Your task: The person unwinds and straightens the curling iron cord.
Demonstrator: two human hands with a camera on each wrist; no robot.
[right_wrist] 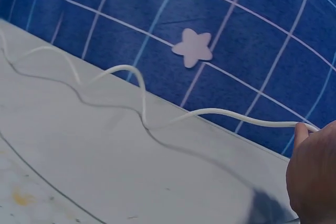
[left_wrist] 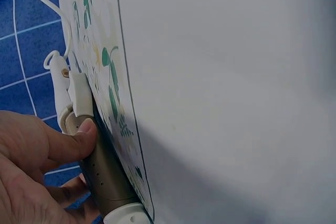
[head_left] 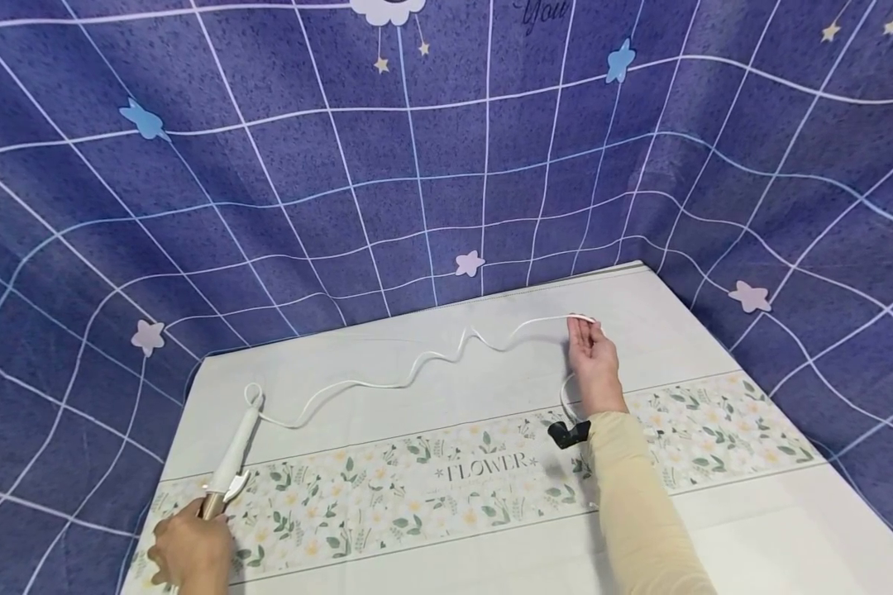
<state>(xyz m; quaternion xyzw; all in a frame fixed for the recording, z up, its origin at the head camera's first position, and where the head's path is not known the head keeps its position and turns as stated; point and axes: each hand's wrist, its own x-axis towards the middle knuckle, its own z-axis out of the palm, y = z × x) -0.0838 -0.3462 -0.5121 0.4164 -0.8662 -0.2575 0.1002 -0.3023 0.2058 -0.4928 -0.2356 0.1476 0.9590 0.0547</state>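
A curling iron (head_left: 232, 454) with a white handle and a gold-brown barrel (left_wrist: 107, 174) lies at the left of the table. My left hand (head_left: 192, 547) holds it by the barrel, thumb on top near the white clamp lever (left_wrist: 80, 94) in the left wrist view. From the looped handle end, a white power cord (head_left: 372, 383) runs in waves across to my right hand (head_left: 594, 364). That hand pinches the cord at its fingertips, raised over the table's far part. Past the fingers the cord drops behind the wrist, where its end is hidden.
The table (head_left: 327, 355) wears a white cover with a floral band reading "FLOWER" (head_left: 486, 468). A blue gridded curtain with stars (head_left: 446, 190) hangs along its back and sides. A small black device (head_left: 569, 434) sits at my right wrist.
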